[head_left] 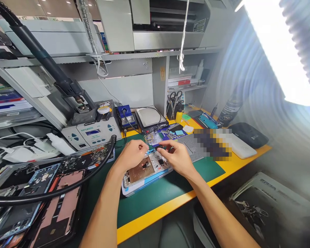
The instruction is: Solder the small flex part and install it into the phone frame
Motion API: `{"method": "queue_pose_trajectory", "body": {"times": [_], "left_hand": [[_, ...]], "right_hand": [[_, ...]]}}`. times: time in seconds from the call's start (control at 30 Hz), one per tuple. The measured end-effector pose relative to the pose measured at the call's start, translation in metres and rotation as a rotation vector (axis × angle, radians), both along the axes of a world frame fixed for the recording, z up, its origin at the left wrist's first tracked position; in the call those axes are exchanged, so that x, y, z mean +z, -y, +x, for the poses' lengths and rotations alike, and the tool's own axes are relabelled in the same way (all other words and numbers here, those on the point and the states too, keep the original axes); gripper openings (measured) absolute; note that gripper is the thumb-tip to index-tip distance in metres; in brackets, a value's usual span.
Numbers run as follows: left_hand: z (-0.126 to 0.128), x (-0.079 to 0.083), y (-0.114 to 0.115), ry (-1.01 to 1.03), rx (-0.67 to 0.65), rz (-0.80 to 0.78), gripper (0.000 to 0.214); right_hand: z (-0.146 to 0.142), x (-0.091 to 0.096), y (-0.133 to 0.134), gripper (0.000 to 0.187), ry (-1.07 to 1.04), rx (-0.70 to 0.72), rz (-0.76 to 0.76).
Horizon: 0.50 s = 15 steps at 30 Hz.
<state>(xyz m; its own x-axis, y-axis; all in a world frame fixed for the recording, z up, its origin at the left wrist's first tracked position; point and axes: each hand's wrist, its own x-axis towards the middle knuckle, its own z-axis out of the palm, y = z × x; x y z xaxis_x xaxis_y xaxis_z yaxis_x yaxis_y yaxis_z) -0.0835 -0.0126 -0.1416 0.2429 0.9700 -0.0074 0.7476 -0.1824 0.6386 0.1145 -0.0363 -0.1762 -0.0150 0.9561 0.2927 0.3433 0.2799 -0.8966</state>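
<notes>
An opened phone frame [141, 169], bare metal with a brownish battery bay, lies on a white and light-blue pad [134, 190] in front of me. Over its far edge, my left hand [132, 155] is closed with its fingertips bent together; what they hold is hidden. Opposite it, my right hand [177, 156] pinches a small dark part [159, 147] between thumb and fingers. A little blue strip [151, 151] shows between the two hands, touching or very near the left fingertips. I cannot tell which hand has hold of it.
A green mat [155, 203] covers the yellow-edged bench. Opened phones [59, 210] pile up at left, under a black hose [92, 177]. Behind stand a rework station [92, 134] and a soldering station [127, 119]. A perforated grey plate [196, 148] and a white device [239, 146] lie right.
</notes>
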Motion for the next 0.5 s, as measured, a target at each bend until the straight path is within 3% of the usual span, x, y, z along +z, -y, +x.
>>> {"method": "queue_pose_trajectory", "body": {"times": [0.5], "left_hand": [[-0.003,-0.005,-0.003,0.016,-0.011,0.008,0.029]], "right_hand": [[0.01,-0.001,0.002,0.027,-0.025,-0.033,-0.02]]}}
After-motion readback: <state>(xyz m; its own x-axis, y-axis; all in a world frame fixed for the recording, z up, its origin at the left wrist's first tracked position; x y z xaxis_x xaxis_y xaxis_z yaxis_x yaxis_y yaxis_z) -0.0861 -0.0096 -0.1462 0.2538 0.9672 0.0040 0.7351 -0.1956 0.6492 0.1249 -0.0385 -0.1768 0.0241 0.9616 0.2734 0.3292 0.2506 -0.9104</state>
